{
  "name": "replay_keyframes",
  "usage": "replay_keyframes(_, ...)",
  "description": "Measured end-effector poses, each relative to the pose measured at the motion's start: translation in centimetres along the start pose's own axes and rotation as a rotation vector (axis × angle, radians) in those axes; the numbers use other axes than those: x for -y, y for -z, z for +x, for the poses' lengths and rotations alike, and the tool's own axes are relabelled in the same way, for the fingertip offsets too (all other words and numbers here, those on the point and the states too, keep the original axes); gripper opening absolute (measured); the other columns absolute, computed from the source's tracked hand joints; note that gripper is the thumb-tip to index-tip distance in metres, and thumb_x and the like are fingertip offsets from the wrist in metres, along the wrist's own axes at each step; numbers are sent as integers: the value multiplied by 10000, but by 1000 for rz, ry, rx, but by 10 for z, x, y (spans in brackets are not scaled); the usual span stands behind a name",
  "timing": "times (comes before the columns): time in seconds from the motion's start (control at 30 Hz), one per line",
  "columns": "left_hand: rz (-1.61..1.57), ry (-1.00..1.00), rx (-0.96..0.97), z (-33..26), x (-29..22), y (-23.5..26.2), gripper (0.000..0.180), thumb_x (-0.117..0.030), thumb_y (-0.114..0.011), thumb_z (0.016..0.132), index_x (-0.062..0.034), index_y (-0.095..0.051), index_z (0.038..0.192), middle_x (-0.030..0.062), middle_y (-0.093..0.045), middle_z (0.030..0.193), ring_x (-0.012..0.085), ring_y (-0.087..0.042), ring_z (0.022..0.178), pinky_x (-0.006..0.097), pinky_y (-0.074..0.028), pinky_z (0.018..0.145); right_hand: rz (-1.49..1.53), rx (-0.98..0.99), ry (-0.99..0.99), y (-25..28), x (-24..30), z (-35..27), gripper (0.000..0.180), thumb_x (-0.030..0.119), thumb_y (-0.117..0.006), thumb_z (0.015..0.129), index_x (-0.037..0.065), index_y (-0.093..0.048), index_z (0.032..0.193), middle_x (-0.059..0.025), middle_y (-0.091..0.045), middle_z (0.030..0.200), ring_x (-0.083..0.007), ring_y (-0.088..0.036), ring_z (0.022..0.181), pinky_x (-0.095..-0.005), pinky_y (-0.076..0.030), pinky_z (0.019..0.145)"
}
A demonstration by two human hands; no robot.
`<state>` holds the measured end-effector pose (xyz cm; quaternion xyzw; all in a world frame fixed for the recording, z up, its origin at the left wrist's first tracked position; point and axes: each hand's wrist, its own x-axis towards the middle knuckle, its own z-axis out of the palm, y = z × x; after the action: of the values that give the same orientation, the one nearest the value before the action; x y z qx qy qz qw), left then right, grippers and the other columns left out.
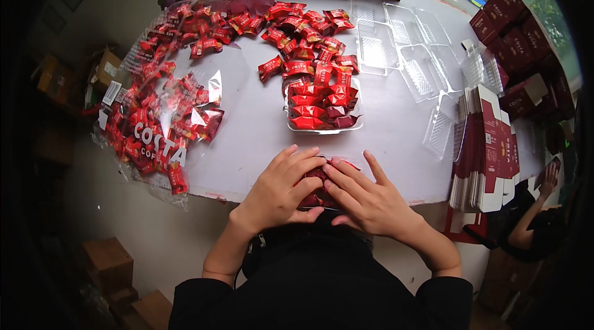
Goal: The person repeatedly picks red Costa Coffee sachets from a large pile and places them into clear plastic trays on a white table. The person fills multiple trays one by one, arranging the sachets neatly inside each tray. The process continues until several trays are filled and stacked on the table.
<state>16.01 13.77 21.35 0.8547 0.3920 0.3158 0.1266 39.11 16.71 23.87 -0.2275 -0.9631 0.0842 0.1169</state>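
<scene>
Two hands are pressed together at the near table edge: the left hand [277, 191] and right hand [365, 197] are curled, fingers down, over a small tray of red wrapped sweets [318, 182], mostly hidden beneath them. One filled clear tray [322, 107] is set just beyond. Much is judged left: loose red sweets [297, 33] are heaped farther off, empty clear trays [408, 51] are stacked far right, a torn bag of sweets [154, 125] lies left, and flat red cartons [489, 150] are piled right

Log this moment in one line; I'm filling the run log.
left hand + right hand: pressing red sachets | filled tray beyond | table edge
</scene>
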Motion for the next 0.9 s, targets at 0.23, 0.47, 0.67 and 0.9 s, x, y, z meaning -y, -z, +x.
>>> replay_keyframes(0.23,181,-59,-1,5,3,9,258,-271,-693,826,-103,-572,980,92,-561,1293,273,-513,1244,522,-356,1076,19,-123,2,2,-14,11,557,416,-656,833,82,-571,1270,-97,-496,1401,-249,-445,1325,-569,-232,1122)
replay_keyframes(0.47,234,-20,-7,16,17,1,318,-191,-712,794,-108,-548,1054,55,-560,1294,245,-498,1253,518,-337,1090,245,-608,-315,47,-88,61,274,42,-579,876,41,-614,1148,-164,-645,1103,-340,-615,1033,-395,-477,898)
replay_keyframes(0.67,281,5,62,37,19,9,423,-154,-744,770,-110,-518,1125,72,-519,1337,284,-435,1309,540,-314,1099,-20,-41,-600,31,-159,114,475,469,-360,1001,111,-657,1101,-181,-688,963,-357,-650,917,-453,-514,809)
replay_keyframes(0.9,346,59,36,15,21,2,526,-171,-719,809,-197,-506,1289,137,-429,1402,368,-386,1332,597,-326,1060,-232,-231,-685,43,-152,108,336,350,-533,925,66,-679,822,-134,-683,883,-353,-654,750,-456,-508,666)
